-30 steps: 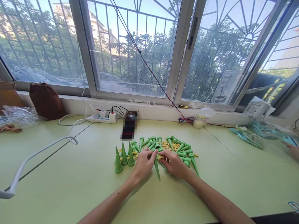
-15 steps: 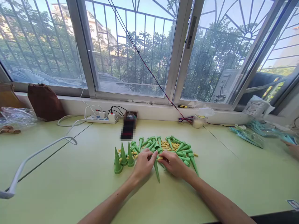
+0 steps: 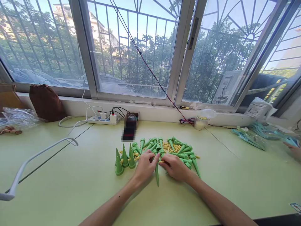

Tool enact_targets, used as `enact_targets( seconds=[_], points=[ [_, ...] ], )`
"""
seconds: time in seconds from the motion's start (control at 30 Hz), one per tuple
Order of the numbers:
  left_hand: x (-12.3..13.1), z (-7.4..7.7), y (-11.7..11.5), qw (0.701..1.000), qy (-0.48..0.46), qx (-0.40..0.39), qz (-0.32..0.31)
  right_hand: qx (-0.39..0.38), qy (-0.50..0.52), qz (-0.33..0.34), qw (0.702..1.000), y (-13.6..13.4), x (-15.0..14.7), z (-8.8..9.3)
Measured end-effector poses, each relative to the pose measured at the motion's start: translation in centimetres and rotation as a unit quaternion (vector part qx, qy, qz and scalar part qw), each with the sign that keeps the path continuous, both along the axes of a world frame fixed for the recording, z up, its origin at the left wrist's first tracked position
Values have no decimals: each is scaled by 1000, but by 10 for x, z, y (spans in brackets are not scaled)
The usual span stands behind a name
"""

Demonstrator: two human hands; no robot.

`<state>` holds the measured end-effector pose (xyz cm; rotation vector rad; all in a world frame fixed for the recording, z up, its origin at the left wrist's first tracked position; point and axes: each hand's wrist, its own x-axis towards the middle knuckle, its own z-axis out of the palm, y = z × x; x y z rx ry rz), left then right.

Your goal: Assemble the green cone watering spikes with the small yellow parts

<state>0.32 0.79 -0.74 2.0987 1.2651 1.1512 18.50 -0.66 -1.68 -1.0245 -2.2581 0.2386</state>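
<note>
My left hand (image 3: pixel 145 167) is closed on a green plastic watering spike (image 3: pixel 157 176), whose pointed end hangs down toward me. Between the thumb and fingers of my right hand (image 3: pixel 176 167) is a small yellow plastic peg (image 3: pixel 161 162), held close beside the spike. Whether the two parts touch, I cannot tell. Behind both hands lies a pile of green spikes (image 3: pixel 183 147) mixed with small yellow pegs (image 3: pixel 168 147). To the left of my left hand, several green spikes (image 3: pixel 119 168) stand point up, with yellow pieces at their sides.
A white power strip (image 3: pixel 103 120) and a small open box (image 3: pixel 134 116) are by the window wall. A grey-white bent rod (image 3: pixel 42 153) reaches over the table at left. Plastic bags (image 3: pixel 249 138) lie at right, near another person's hand (image 3: pixel 293 149).
The spike in my left hand has turned a little, its tip shifting slightly left and toward me. My right hand stays beside it with the yellow peg.
</note>
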Motion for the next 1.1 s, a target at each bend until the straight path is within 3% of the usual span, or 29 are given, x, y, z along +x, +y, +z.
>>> enact_targets(
  seconds=[1.1],
  points=[
    [-1, -1, 0, 1000, 2, -3, -18, -22, 33, -6, 999, 5, 3, -5]
  ],
)
